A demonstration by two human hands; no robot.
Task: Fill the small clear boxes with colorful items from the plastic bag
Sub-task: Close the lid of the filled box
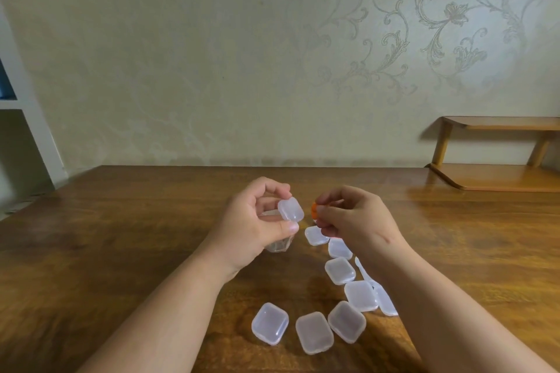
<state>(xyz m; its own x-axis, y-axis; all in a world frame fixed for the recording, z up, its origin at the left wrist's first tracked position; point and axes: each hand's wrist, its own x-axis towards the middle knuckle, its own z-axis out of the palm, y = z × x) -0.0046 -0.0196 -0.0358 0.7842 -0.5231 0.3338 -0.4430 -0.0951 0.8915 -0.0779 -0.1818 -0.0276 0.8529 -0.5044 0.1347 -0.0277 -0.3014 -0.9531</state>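
Observation:
My left hand [254,225] holds a small clear box [291,209] between thumb and fingers, above the middle of the wooden table [121,236]. A crumpled clear plastic bag [277,245] shows under that hand, mostly hidden by it. My right hand [357,218] pinches a small orange item [314,210] just to the right of the held box. Several more small clear boxes lie shut on the table, from one below the right hand [316,235] down to a row near the front [269,323]. The right forearm covers some of them.
A low wooden shelf [497,174] stands at the table's back right corner against the patterned wall. A white shelving unit [27,130] is at the far left. The table's far edge meets the wall.

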